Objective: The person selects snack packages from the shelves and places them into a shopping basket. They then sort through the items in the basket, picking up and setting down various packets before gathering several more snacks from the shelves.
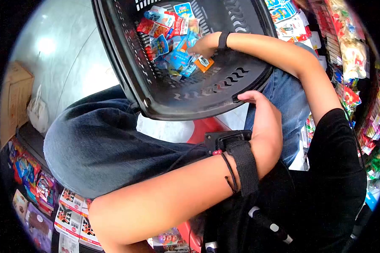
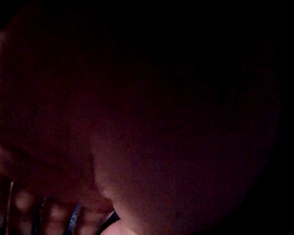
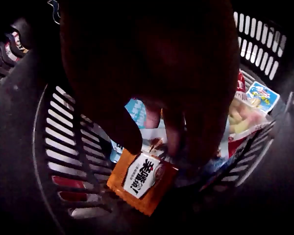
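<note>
In the head view a black plastic basket is tilted on the person's lap, with many small snack packets heaped inside. The left hand grips the basket's near rim, thumb on top and the other fingers hidden; the left wrist view shows only the dark palm and curled fingers. Inside the basket, the right hand reaches down among the packets. Seen from the right wrist, its thumb and fingers are spread and bent downward, tips at the upper edge of an orange packet. A firm hold on it cannot be made out.
Shelves with colourful packets stand along the right side. More packaged goods lie at the lower left, below a cardboard box and a white plastic bag. Part of a red stool shows under the basket.
</note>
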Tool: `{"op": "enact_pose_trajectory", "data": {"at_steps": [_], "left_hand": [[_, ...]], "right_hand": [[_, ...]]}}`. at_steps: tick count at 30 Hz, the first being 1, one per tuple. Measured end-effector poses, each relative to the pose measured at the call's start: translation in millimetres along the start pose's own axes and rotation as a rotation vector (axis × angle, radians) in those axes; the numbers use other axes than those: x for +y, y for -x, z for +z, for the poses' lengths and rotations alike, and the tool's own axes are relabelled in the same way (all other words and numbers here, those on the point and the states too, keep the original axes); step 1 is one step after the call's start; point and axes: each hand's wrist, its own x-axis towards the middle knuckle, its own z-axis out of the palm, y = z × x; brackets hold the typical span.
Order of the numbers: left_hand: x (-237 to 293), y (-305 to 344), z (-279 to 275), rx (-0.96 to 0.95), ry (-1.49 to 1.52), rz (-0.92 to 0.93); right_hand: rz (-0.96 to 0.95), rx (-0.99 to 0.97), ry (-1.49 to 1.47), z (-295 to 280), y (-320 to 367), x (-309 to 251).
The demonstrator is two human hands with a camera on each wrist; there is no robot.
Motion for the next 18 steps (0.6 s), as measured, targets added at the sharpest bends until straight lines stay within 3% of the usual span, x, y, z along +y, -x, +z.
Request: {"op": "enact_pose_trajectory", "data": {"at_steps": [1,3,8,9,12,14,16,17,18], "left_hand": [[-2,-3,3,0.008,-0.006,-0.034],[-4,-4,5,0.025,-0.016,-0.081],[-7,-5,5,0.048,0.049,-0.023],[-10,-5,3,0.071,0.057,-0.014],[-45,-1,-22,0.023,0.312,0.145],[-61,-18,-20,0.275,0.241,0.100],[-86,-20,-45,0.623,-0.055,-0.062],[-101,-23,-53,0.831,-0.020,-0.031],[-107,-15,-69,0.876,0.197,-0.101]], "right_hand": [[0.053,-0.039,-0.043,-1,5,-6],[-0.058,0.021,-0.032,16,-4,-1],[-0.147,0.247,0.112,40,-31,4],[-0.133,0.227,0.086,26,-17,-3],[-0.325,0.469,-0.053,-9,28,-2],[-0.337,0.721,-0.058,-44,105,-19],[-0.324,0.572,-1.326,-55,161,-26],[-0.626,1.112,-0.978,-51,186,-20],[-0.656,1.266,-1.010,-39,215,-26]]}}
